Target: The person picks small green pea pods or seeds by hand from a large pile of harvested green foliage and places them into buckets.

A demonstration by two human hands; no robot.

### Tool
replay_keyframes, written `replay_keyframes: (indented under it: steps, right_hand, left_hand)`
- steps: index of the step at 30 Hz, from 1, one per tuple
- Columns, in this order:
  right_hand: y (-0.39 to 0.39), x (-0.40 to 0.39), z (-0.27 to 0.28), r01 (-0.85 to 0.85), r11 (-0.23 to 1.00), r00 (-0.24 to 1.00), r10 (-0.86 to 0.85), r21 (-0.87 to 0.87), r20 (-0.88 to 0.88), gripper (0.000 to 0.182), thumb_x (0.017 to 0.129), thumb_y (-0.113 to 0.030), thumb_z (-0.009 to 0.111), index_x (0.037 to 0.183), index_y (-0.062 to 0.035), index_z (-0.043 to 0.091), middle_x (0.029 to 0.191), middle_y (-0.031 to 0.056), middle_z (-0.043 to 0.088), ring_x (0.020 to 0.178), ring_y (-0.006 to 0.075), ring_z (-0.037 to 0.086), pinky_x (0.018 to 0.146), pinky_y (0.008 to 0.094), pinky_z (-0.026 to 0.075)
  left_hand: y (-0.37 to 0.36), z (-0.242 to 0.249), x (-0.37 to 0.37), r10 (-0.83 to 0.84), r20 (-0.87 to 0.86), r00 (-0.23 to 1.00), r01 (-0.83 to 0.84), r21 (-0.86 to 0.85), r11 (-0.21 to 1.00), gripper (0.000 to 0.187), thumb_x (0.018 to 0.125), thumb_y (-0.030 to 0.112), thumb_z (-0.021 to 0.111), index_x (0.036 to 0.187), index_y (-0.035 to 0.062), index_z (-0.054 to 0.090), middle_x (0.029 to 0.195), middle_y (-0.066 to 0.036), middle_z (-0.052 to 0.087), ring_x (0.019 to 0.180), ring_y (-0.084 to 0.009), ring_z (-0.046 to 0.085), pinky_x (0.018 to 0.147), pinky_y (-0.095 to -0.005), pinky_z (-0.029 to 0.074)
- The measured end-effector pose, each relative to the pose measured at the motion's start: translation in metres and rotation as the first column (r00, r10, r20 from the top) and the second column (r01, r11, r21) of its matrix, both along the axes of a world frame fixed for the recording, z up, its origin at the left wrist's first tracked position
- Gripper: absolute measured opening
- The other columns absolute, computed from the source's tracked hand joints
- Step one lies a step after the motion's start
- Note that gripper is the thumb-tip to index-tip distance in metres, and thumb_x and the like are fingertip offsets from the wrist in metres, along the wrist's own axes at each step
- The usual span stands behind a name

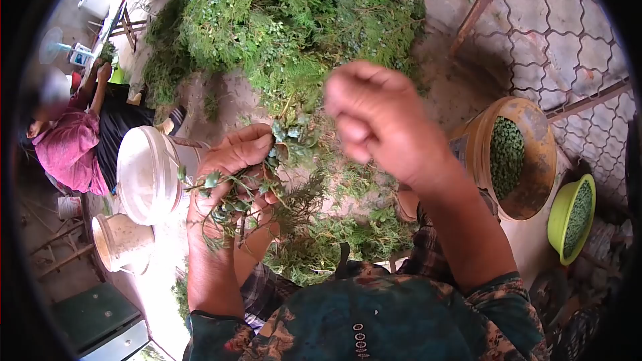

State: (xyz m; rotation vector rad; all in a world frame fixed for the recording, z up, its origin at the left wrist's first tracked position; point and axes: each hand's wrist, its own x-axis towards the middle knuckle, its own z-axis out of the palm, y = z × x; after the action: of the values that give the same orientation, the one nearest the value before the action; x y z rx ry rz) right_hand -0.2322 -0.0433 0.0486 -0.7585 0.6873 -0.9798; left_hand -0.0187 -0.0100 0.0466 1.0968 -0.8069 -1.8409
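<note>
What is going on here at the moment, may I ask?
The person's left hand holds a leafy green sprig. Their right hand is raised beside it, curled and blurred, so whether it holds anything is unclear. A pile of greenery lies ahead, while a bucket and a lime-green bowl on the right contain small green pieces.

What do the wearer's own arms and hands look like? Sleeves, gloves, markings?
Left hand and right hand are ungloved; forearms bare. Left sleeve and right sleeve are short, dark teal, with tan and reddish patterning. No cables or markings visible. The right hand is blurred, so fine detail can't be told.
</note>
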Motion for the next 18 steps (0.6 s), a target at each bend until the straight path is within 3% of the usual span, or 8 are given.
replay_keyframes:
  steps: [2,4,6,7,8,9,11,18]
  right_hand:
    - [-0.02,-0.021,-0.009,0.147,0.985,0.974,-0.159,0.088,0.16,0.019,0.09,-0.023,0.054,0.079,-0.0077,0.054,0.069,0.0006,0.051,0.047,0.0038,0.039,0.035,0.0202,0.034]
    - [-0.024,-0.031,-0.01,0.119,0.983,0.942,-0.157,0.142,0.298,0.017,0.088,-0.021,0.054,0.08,-0.007,0.055,0.075,0.0034,0.056,0.051,0.0048,0.045,0.036,0.0207,0.036]
    - [-0.016,-0.02,-0.018,-0.025,0.993,0.934,-0.019,0.116,0.357,0.012,0.085,-0.018,0.054,0.086,-0.0061,0.056,0.079,0.0052,0.058,0.056,0.0066,0.05,0.037,0.0212,0.039]
    - [-0.008,-0.013,-0.015,-0.023,0.984,0.951,-0.033,0.178,0.308,0.015,0.082,-0.017,0.055,0.09,-0.005,0.056,0.079,0.0055,0.058,0.056,0.0083,0.051,0.039,0.0225,0.04]
    - [-0.006,-0.008,-0.016,-0.063,0.984,0.969,0.021,0.165,0.245,0.014,0.08,-0.016,0.057,0.08,-0.0021,0.056,0.069,0.0062,0.057,0.056,0.0111,0.054,0.039,0.0255,0.046]
    - [-0.002,-0.004,-0.011,-0.114,0.982,0.973,0.079,0.151,0.216,0.016,0.08,-0.017,0.058,0.081,-0.0012,0.056,0.071,0.0063,0.057,0.058,0.0116,0.054,0.04,0.0255,0.046]
    - [0.001,0.002,-0.012,-0.221,0.97,0.96,0.199,0.098,0.198,0.022,0.081,-0.02,0.062,0.085,0.0008,0.056,0.075,0.0056,0.055,0.064,0.0117,0.055,0.041,0.0257,0.048]
    - [0.007,0.006,-0.004,-0.239,0.971,0.953,0.232,-0.016,-0.195,0.027,0.084,-0.027,0.064,0.085,-0.0012,0.056,0.062,0.0026,0.051,0.049,0.0095,0.049,0.039,0.0238,0.039]
  left_hand:
    - [0.0,0.002,0.004,0.076,0.055,0.996,-0.079,0.062,0.995,0.039,0.078,0.022,0.065,0.1,-0.0074,0.052,0.072,-0.009,0.059,0.042,-0.0161,0.056,0.035,-0.0235,0.043]
    - [-0.001,0.003,0.009,0.023,-0.094,0.995,-0.021,0.016,1.0,0.039,0.079,0.022,0.063,0.102,-0.0075,0.051,0.076,-0.01,0.059,0.043,-0.0177,0.057,0.036,-0.0244,0.046]
    - [0.001,0.004,0.005,0.042,-0.071,0.997,-0.041,0.016,0.999,0.038,0.079,0.022,0.063,0.101,-0.0063,0.051,0.075,-0.009,0.058,0.042,-0.0177,0.056,0.035,-0.0246,0.045]
    - [0.003,0.005,0.002,0.059,-0.05,0.997,-0.058,0.02,0.998,0.036,0.08,0.023,0.062,0.1,-0.0052,0.052,0.073,-0.008,0.058,0.042,-0.0176,0.055,0.035,-0.0248,0.045]
    - [0.004,0.005,0.0,0.076,-0.029,0.997,-0.075,0.024,0.997,0.035,0.08,0.024,0.062,0.099,-0.0041,0.052,0.072,-0.007,0.057,0.041,-0.0176,0.054,0.034,-0.0249,0.044]
    - [0.003,0.007,0.001,0.003,-0.142,0.99,0.001,0.035,0.999,0.032,0.08,0.024,0.062,0.096,-0.0022,0.053,0.07,-0.005,0.055,0.04,-0.017,0.053,0.035,-0.0248,0.044]
    - [0.0,0.005,0.0,0.03,-0.086,0.996,-0.024,0.079,0.997,0.032,0.08,0.023,0.062,0.097,-0.0022,0.053,0.07,-0.005,0.056,0.04,-0.0164,0.053,0.035,-0.0243,0.044]
    - [-0.002,0.001,-0.003,-0.009,0.083,0.997,0.0,0.115,0.993,0.034,0.08,0.02,0.063,0.101,-0.0037,0.053,0.07,-0.007,0.058,0.041,-0.0143,0.055,0.035,-0.0221,0.044]
